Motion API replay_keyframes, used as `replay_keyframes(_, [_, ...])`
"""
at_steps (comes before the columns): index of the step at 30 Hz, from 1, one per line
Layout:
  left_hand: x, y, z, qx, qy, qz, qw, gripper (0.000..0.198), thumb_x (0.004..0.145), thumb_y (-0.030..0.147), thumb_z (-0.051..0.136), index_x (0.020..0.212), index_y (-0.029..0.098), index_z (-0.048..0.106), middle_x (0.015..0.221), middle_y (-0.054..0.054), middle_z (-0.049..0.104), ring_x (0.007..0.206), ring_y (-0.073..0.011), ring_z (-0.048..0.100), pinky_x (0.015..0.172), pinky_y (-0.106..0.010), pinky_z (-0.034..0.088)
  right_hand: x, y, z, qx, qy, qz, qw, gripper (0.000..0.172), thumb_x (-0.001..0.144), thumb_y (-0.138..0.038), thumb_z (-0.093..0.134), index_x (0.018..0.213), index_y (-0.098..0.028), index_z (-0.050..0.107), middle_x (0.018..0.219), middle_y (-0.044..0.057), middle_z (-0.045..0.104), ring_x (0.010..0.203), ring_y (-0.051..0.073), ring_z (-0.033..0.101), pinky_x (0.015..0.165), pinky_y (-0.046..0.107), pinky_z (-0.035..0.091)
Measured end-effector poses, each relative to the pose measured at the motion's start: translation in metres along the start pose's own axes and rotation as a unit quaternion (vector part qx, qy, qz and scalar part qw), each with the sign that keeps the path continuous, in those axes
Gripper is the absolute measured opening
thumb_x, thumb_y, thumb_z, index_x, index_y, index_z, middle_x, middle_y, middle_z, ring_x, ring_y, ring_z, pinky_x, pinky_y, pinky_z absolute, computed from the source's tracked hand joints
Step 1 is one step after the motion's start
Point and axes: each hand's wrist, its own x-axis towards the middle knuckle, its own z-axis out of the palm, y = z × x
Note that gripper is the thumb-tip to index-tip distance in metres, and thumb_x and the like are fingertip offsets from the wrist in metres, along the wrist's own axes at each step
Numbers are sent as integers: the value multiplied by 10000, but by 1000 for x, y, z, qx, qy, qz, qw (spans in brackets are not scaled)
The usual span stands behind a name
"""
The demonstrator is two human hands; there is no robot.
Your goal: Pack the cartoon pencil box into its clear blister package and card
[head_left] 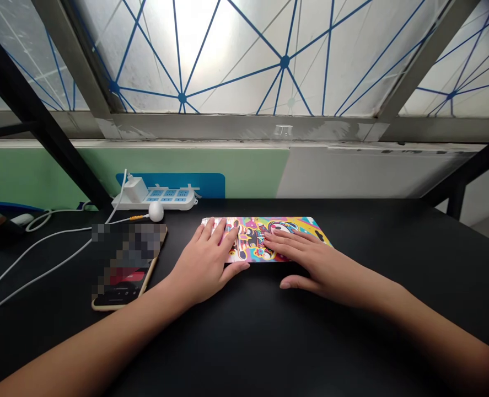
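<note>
Watching from my end, looks like I'm at the steadying bit, left hand point(209, 263) and right hand point(316, 259) open, flat and gripping nothing, colourful packet point(253, 238) beneath their fingers on the worktop point(244, 336), so any lift calls for curling fingertips under an edge.

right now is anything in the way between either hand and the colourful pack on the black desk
Nothing visible is: the left hand and the right hand both lie flat on the colourful pack. The phone and white power strip sit off to the left, clear of it.
</note>
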Motion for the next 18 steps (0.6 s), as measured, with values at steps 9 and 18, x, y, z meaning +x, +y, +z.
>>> replay_keyframes(9, [-1, -1, 5, 0, -7, -36, 999, 738, 1028, 628, 317, 1555, 118, 399, 1587, -239, 413, 1471, -438, 369, 1162, -586, 352, -25, 27, -21, 75, -22, 81, 994, 612, 916, -620, 612, 1463, -353, 554, 1547, -11, 509, 1467, 330, 404, 1189, 528, 389])
replay_keyframes(18, [-1, 0, 4, 18, -12, -23, 999, 717, 1019, 631, 360, 1548, 151, 421, 1585, -237, 417, 1478, -424, 364, 1159, -581, 361, -29, 51, -27, -7, 87, 98, 991, 408, 943, -573, 582, 1201, -305, 750, 1195, 55, 771, 1133, 342, 697, 981, 541, 549])
